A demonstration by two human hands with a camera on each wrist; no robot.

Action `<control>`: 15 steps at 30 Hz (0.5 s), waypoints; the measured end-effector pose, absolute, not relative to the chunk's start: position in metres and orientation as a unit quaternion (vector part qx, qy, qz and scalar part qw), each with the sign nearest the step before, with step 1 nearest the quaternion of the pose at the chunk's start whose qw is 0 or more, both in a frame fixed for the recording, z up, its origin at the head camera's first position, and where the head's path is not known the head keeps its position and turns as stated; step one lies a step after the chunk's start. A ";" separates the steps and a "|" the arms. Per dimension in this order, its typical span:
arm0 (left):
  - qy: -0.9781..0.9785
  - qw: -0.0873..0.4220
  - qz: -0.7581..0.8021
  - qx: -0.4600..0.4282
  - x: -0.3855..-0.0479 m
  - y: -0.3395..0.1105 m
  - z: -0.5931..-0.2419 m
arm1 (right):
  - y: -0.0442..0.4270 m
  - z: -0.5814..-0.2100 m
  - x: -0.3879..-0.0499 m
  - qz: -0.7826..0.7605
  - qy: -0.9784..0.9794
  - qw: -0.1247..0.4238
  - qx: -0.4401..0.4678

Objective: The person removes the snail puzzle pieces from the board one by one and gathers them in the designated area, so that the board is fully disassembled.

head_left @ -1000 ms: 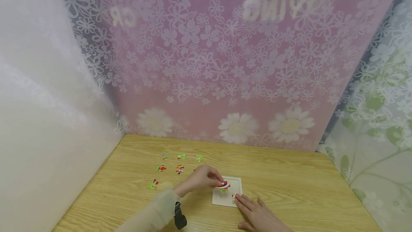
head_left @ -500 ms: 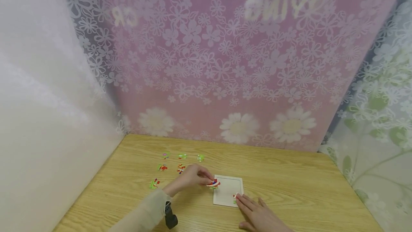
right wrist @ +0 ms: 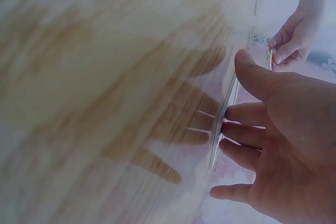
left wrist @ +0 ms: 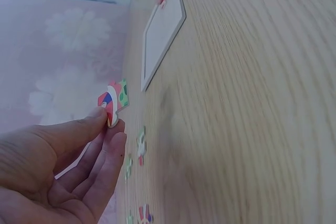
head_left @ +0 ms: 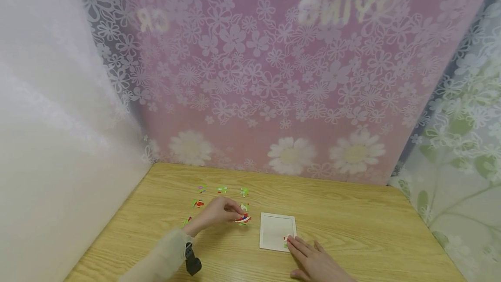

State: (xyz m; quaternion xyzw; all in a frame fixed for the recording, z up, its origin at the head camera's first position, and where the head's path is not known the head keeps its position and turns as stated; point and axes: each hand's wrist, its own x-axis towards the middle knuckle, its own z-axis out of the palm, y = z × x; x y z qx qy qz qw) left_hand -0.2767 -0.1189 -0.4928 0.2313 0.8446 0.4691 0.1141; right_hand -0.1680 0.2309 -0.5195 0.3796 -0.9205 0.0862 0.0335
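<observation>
A red, white, blue and green jigsaw piece (head_left: 243,219) is pinched between the thumb and fingers of my left hand (head_left: 219,210), raised above the table left of the board. In the left wrist view the same jigsaw piece (left wrist: 111,102) stands tilted at the fingertips. The square white puzzle board (head_left: 273,225) lies flat to its right. One small red, white and green piece (head_left: 285,242) sits in the board's lower right corner. My right hand (head_left: 317,259) has its fingers extended, the fingertips resting on that corner and its piece.
Several loose puzzle pieces lie at the left of the wooden table (head_left: 336,212), among them a green one (head_left: 244,192), a red-and-green one (head_left: 198,203) and one (head_left: 245,207) just behind the held piece. A flowered curtain (head_left: 250,77) hangs behind the table.
My left hand has moved left with the jigsaw piece, from above the board to beside the loose pieces. My right hand has stayed at the board's corner.
</observation>
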 end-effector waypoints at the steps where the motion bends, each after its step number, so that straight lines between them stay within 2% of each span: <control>1: 0.844 0.115 0.471 0.230 -0.276 -0.122 -0.492 | 0.231 -0.520 -0.168 0.088 -0.920 0.032 0.380; 15: 0.841 0.105 0.485 0.215 -0.276 -0.159 -0.490 | 0.230 -0.519 -0.168 0.088 -0.921 0.040 0.377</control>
